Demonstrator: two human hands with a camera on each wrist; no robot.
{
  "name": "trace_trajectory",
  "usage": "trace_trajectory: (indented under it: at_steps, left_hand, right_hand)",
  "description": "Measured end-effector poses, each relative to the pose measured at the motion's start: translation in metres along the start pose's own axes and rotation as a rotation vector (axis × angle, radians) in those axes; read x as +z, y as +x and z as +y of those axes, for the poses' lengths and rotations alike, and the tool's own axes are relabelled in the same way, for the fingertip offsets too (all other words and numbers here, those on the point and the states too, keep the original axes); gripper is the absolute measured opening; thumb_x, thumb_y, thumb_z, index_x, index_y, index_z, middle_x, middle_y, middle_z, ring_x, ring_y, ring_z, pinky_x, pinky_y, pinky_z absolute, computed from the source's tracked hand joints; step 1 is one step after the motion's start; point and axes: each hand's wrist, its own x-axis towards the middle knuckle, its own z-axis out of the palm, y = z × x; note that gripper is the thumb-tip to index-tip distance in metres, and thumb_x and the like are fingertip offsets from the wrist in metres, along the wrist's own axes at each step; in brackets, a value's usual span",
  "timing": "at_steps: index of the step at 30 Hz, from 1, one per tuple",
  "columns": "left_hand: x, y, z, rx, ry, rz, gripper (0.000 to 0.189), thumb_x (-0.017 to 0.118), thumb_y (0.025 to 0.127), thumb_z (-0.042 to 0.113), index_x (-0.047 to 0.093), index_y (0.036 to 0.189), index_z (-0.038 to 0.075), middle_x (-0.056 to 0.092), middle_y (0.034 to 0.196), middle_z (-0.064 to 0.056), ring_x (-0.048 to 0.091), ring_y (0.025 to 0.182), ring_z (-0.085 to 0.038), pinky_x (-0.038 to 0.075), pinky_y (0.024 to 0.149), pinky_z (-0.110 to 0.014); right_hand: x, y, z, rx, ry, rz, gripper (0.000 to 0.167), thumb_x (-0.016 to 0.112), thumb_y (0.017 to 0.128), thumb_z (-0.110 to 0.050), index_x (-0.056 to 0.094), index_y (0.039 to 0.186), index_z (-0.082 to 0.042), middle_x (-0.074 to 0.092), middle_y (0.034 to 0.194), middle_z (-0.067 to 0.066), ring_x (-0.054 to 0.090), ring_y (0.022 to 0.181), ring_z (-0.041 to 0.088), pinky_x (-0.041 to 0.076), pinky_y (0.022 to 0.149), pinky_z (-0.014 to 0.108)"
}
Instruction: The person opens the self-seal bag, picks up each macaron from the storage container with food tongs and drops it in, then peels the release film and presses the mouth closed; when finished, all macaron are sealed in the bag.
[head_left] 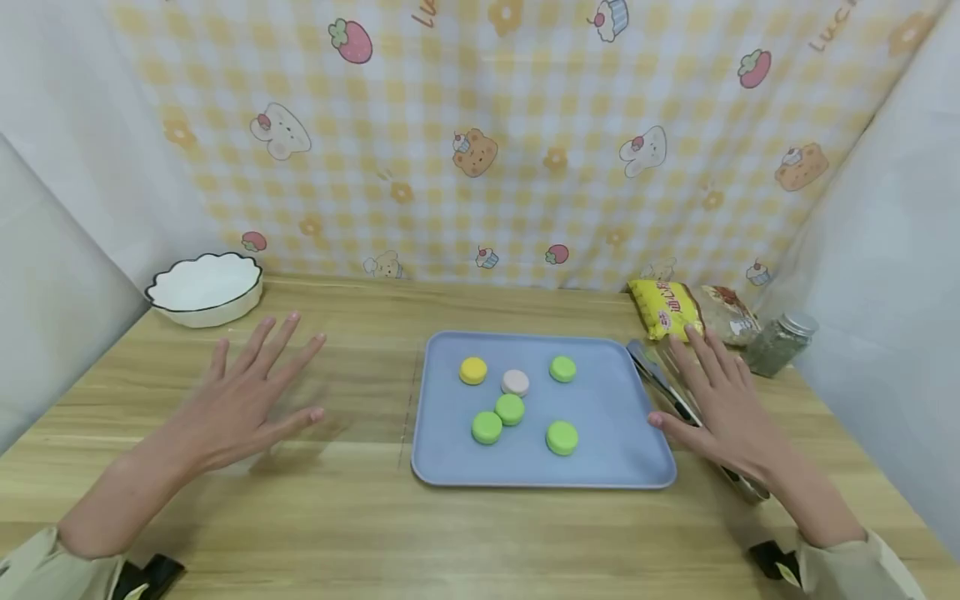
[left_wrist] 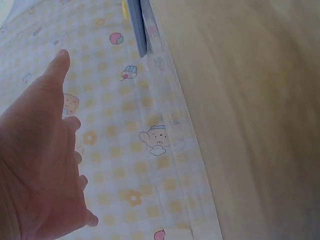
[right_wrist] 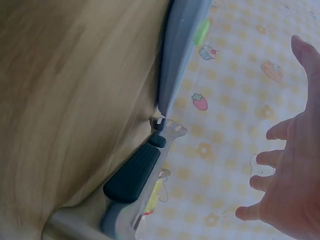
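My left hand [head_left: 243, 396] hovers over the table left of the tray, fingers spread, holding nothing. On the other side, my right hand [head_left: 723, 408] is held out with straight, parted fingers, its thumb overlapping the tray's right edge in the head view. Metal tongs [right_wrist: 132, 172] with dark grips lie beneath it, partly hidden. Between the hands sits a blue-grey tray [head_left: 615, 408]. Small round macaron-like pieces lie on it: a yellow one [head_left: 473, 371], a pale one [head_left: 515, 382] and several green ones [head_left: 562, 437]. Two green pieces lie side by side near the middle.
A white scalloped dish [head_left: 206, 287] with a dark rim stands at the back left. At the back right are a yellow packet [head_left: 663, 308], a clear brown-printed packet [head_left: 727, 312] and a glass jar [head_left: 782, 343] of green contents. A checked curtain [head_left: 517, 108] closes off the back.
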Motion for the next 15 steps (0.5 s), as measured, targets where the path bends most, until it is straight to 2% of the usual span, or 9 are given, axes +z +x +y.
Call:
trace_trajectory:
  at_steps: [10, 15]
  left_hand:
    - [0.0006, 0.0006, 0.0004, 0.005, -0.02, 0.004, 0.079, 0.054, 0.089, 0.05, 0.013, 0.151, 0.022, -0.008, 0.155, -0.006, -0.01, 0.139, -0.027, -0.007, 0.1, -0.065]
    - [0.0054, 0.0018, 0.0012, 0.013, -0.134, -0.016, 0.077, 0.055, 0.092, 0.042, 0.01, 0.151, 0.022, -0.007, 0.155, -0.005, -0.008, 0.14, -0.027, -0.005, 0.1, -0.067]
  right_hand:
    - [-0.0061, -0.0001, 0.0018, 0.004, 0.023, -0.014, 0.095, 0.065, 0.084, -0.043, 0.004, 0.151, -0.014, -0.002, 0.154, 0.015, -0.006, 0.139, 0.032, -0.002, 0.105, 0.059]
    - [-0.0076, -0.0023, 0.0068, 0.019, 0.072, -0.013, 0.093, 0.065, 0.085, -0.039, 0.003, 0.15, -0.014, -0.004, 0.154, 0.013, -0.006, 0.14, 0.031, -0.001, 0.107, 0.055]
